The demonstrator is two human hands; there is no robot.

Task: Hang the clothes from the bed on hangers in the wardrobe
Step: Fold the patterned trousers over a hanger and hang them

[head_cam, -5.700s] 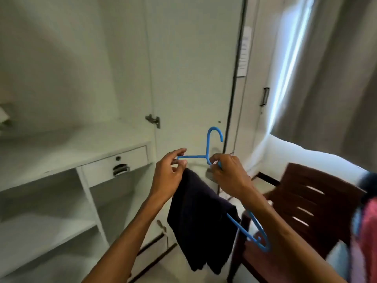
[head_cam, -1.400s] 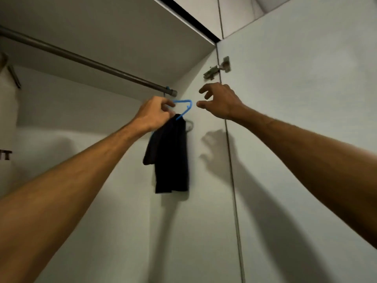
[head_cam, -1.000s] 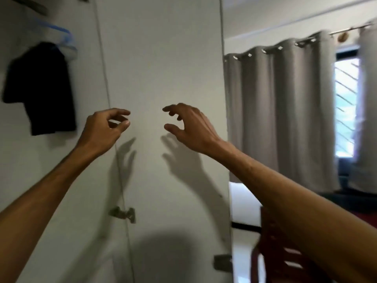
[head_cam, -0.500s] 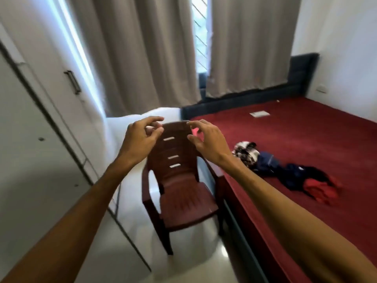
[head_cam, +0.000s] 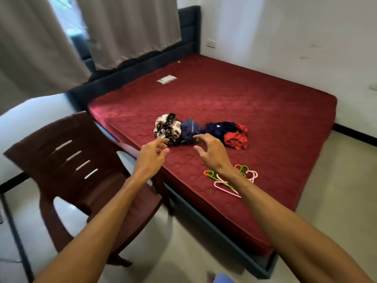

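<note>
Swung further right than a moment ago, so we faced the bed.
Our left hand and right hand hovered empty, fingers loosely spread, near the clothes mid-mattress; hangers lay nearer.

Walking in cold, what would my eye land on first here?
The big dark red bed, with a small heap of crumpled clothes on it. The left hand and right hand, both empty, reach toward that heap. Bright pink and green hangers lie nearer on the bed, and a brown chair stands at its left.
</note>
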